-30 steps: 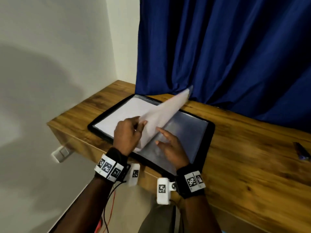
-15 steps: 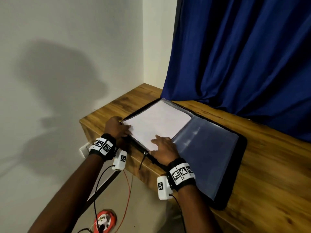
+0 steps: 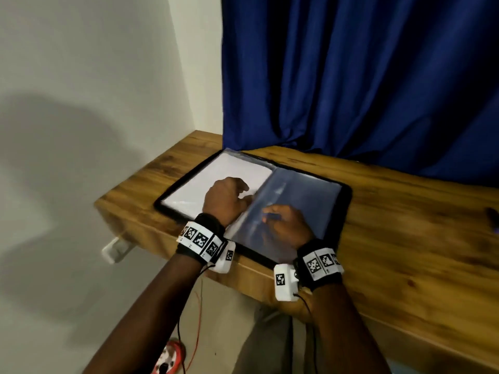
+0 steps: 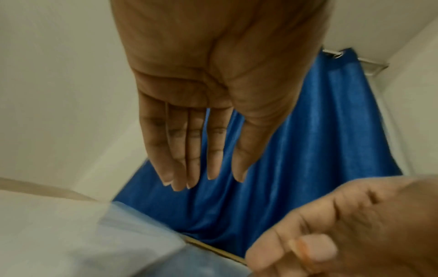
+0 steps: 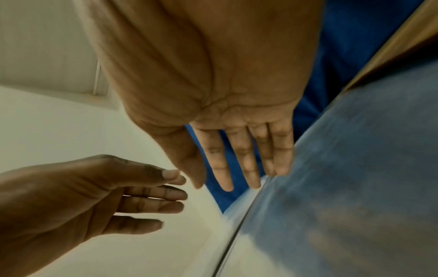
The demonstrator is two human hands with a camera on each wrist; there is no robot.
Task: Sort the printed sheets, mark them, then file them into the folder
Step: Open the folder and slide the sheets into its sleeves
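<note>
A black folder [image 3: 347, 201] lies open on the wooden table [image 3: 405, 238]. A white sheet [image 3: 194, 184] lies flat on its left half, and a clear plastic sleeve [image 3: 305, 193] covers the right half. My left hand [image 3: 226, 198] hovers over the sheet beside the spine, its fingers [image 4: 189, 150] straight and together, holding nothing. My right hand [image 3: 286, 225] rests on the near part of the sleeve. The right wrist view shows its straight fingers [image 5: 237, 159] reaching to the sleeve [image 5: 355, 168] edge, with the left hand [image 5: 94, 196] beside them.
A blue curtain [image 3: 351, 76] hangs behind the table and a pale wall [image 3: 81, 103] closes off the left. A small dark object [image 3: 492, 214] lies at the table's far right. A wall socket [image 3: 117, 249] sits under the table's left end, with a red cable [image 3: 199, 319] below.
The sheet my left hand held up a second ago now lies flat on the left half. The left hand has moved right to the spine, the right hand onto the sleeve.
</note>
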